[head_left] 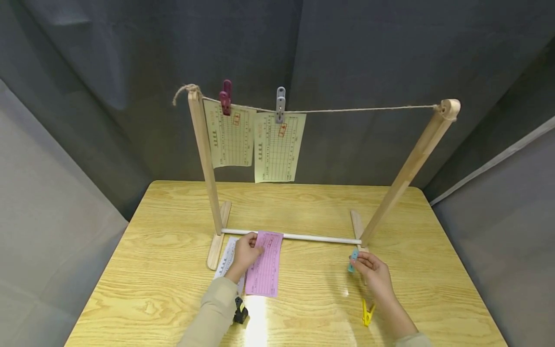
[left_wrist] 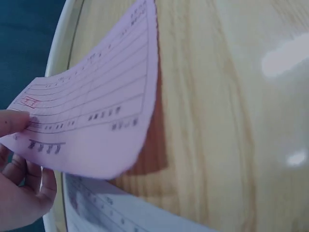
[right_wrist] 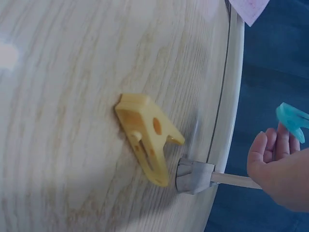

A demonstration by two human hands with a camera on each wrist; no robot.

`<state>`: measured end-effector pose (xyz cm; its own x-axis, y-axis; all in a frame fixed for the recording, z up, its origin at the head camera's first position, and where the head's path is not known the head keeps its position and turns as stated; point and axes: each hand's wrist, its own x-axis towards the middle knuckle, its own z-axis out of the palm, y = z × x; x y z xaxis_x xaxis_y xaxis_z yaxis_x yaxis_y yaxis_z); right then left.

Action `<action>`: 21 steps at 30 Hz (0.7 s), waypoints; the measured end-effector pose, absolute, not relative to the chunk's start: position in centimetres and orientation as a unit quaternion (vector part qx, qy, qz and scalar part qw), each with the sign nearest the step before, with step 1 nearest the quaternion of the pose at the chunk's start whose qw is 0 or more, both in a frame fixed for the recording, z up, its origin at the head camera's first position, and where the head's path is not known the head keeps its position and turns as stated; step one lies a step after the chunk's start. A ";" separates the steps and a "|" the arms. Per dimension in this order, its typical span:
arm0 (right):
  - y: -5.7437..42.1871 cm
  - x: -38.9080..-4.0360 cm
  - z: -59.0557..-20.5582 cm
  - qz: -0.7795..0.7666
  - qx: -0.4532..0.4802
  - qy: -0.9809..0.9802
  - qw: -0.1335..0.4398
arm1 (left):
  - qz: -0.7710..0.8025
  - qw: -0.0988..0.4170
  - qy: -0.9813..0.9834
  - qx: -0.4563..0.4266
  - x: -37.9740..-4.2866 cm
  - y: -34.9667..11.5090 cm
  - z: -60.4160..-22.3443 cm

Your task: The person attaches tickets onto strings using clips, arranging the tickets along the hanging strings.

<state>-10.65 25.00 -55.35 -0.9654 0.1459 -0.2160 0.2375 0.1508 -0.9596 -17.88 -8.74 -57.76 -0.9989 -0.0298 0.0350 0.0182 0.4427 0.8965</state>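
Note:
My left hand (head_left: 245, 251) pinches the upper left part of a pink printed slip (head_left: 268, 270). In the left wrist view the pink slip (left_wrist: 106, 108) is bent and its lower end stands off the table, with thumb on top and fingers (left_wrist: 31, 181) beneath. A white printed slip (head_left: 227, 258) lies partly under that hand. On the right, my right hand (head_left: 376, 277) holds a teal clothespin (head_left: 353, 260) by thumb and fingertips, raised near the stand's right foot. A yellow clothespin (right_wrist: 149, 140) lies on the table by the right wrist.
A string (head_left: 364, 110) runs between two wooden posts (head_left: 412, 168). Two yellow slips (head_left: 277, 154) hang from it, under a maroon clothespin (head_left: 226, 99) and a grey clothespin (head_left: 280, 103). A white bar (head_left: 321, 238) joins the feet. A black object (head_left: 240, 313) sits beside the left forearm.

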 end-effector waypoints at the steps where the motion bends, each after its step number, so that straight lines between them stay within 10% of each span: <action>1: 25.0 -10.7 -55.4 -0.640 0.126 0.757 0.033 | -0.536 0.021 -0.844 0.001 -17.9 -8.8 -57.6; 21: 22.9 -10.3 -51.4 -0.686 0.105 0.720 0.018 | -0.579 0.065 -0.812 -0.027 -16.6 -9.1 -54.0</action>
<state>-10.27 22.87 -51.38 -0.9775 0.1264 -0.1691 0.1750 0.0368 -0.9839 -16.63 -9.07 -54.02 -0.9901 -0.0319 0.1366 0.1187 0.3283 0.9371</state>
